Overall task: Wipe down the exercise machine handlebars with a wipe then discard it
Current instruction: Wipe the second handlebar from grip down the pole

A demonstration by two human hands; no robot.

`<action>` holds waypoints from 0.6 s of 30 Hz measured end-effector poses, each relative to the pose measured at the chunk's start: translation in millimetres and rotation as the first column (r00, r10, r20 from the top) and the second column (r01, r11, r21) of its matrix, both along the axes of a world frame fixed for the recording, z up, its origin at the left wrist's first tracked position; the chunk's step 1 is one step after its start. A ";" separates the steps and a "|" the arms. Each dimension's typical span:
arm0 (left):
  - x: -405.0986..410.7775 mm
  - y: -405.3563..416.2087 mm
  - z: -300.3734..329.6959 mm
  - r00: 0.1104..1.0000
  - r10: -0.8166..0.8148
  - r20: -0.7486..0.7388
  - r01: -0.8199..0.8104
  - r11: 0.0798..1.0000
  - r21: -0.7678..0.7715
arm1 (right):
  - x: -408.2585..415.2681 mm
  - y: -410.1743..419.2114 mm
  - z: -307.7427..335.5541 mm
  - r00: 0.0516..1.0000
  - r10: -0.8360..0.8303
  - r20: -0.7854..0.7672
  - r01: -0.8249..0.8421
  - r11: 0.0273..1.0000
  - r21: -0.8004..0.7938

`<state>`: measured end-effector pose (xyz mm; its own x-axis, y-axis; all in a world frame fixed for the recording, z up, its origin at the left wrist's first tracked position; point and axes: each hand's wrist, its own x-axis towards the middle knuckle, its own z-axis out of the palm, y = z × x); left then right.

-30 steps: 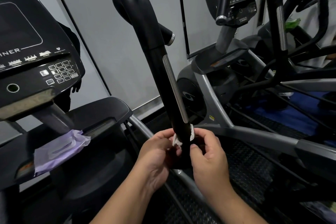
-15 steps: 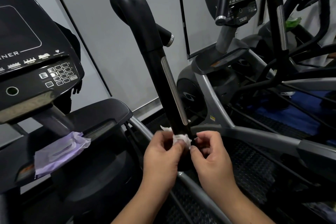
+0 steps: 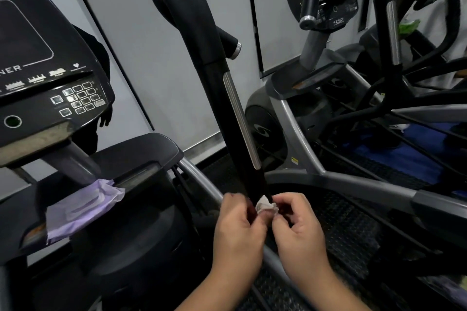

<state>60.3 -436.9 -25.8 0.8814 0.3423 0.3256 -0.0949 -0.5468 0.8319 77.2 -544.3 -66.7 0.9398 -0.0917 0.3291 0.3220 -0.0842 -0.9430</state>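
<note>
Wipe [image 3: 265,205]: I see it bunched, white, against the black handlebar's [image 3: 217,98] lower end.
Left hand [image 3: 238,232]: pinches the wipe.
Right hand [image 3: 298,227]: pinches it too.
Purple packet [image 3: 80,209]: lies on my machine's tray [image 3: 141,154].

We see a purple wipes packet [image 3: 83,209] lying flat on the machine's black console shelf [image 3: 141,151], below the button console [image 3: 50,78].

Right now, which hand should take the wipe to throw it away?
Probably the right hand: its fingers pinch the wipe directly, while the left hand holds only its edge beside the handlebar.
</note>
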 end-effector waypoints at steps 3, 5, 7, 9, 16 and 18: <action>3.2 -4.5 0.7 0.996 0.004 0.086 -0.008 0.999 0.041 | 0.0 -0.9 -0.9 1.000 0.012 -0.009 -0.012 1.000 0.012; 5.6 -3.6 0.5 0.992 0.012 0.127 -0.020 0.998 0.065 | -0.3 -2.0 -2.4 1.000 0.011 -0.026 -0.011 1.000 0.014; 3.4 -4.2 -9.8 0.996 0.005 0.089 -0.009 0.999 0.047 | -2.3 -3.0 -4.4 0.999 0.013 -0.042 -0.013 1.000 0.020; -0.1 -5.6 -20.0 0.999 -0.004 0.050 0.000 0.998 0.061 | -4.4 -3.9 -4.9 0.998 0.024 -0.066 -0.022 0.999 0.025; -1.2 5.5 -37.1 0.999 -0.046 0.008 0.044 0.976 0.213 | -5.7 -5.8 -12.8 0.994 0.050 -0.096 -0.049 0.999 0.013; -5.4 9.0 -45.8 0.998 -0.036 -0.059 0.047 0.977 0.209 | -7.0 -8.0 -14.7 0.992 0.071 -0.108 -0.071 0.997 -0.001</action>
